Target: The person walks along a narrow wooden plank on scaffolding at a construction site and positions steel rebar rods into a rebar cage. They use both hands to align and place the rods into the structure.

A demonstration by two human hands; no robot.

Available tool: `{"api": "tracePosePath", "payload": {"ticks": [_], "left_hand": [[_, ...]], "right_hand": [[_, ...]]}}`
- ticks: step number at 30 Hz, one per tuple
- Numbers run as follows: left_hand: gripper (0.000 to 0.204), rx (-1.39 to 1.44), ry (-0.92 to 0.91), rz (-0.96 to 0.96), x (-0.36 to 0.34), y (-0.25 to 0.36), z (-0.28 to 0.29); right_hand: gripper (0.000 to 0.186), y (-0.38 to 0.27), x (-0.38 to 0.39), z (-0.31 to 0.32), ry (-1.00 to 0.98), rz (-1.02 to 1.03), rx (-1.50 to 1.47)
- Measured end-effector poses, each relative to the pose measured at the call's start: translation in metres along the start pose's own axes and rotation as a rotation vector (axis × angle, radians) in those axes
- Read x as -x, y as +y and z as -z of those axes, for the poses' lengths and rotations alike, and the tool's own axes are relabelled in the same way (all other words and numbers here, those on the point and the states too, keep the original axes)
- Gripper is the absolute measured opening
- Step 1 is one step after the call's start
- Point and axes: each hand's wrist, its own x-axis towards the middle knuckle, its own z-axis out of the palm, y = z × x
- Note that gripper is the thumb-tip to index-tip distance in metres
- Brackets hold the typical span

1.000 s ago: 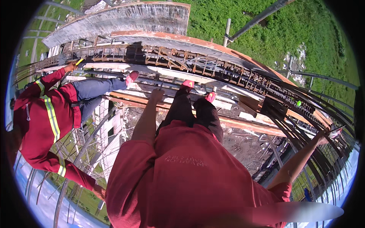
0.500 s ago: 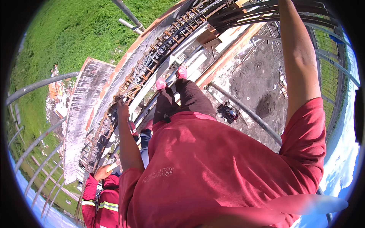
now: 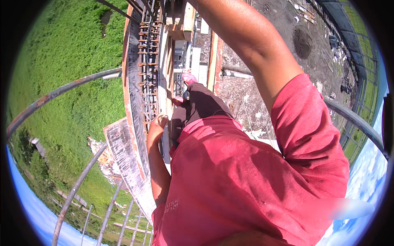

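Observation:
My left hand (image 3: 159, 122) is curled beside a pale timber board (image 3: 162, 74), next to a rusty rebar cage (image 3: 148, 53) inside formwork; what its fingers grip, if anything, I cannot make out. My right forearm (image 3: 254, 41) reaches up past the top edge, where dark steel bars run; that hand is out of view. My feet in pink shoes (image 3: 188, 78) stand on narrow boards and pipes, along the inner side of the rebar cage.
A weathered formwork panel (image 3: 127, 156) stands at lower left. Metal scaffold pipes (image 3: 61, 90) cross both sides. Green vegetation (image 3: 61, 49) lies below on the left, rubble and dirt ground (image 3: 303, 49) on the right. Timber planks (image 3: 213, 57) run beside my feet.
The view has swung round, so the rebar run now points straight away from me. The co-worker has left view. My right arm has risen out of frame, and my left hand sits lower, beside the boards.

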Motion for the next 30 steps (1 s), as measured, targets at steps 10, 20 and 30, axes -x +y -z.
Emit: {"api": "tracePosePath", "payload": {"ticks": [10,20,30], "left_hand": [[0.082,0.25,0.692,-0.274,-0.103,0.24,0.191],[0.1,0.248,1.12,-0.569,-0.163,0.455,0.268],[0.073,0.267,1.344,-0.46,-0.201,0.464,0.353]], "right_hand": [[0.02,0.07,0.386,0.04,-0.253,-1.052,-0.458],[0.027,0.154,0.427,0.148,-0.036,-1.102,0.02],[0.03,0.117,0.461,0.113,-0.073,-1.138,-0.079]]}}
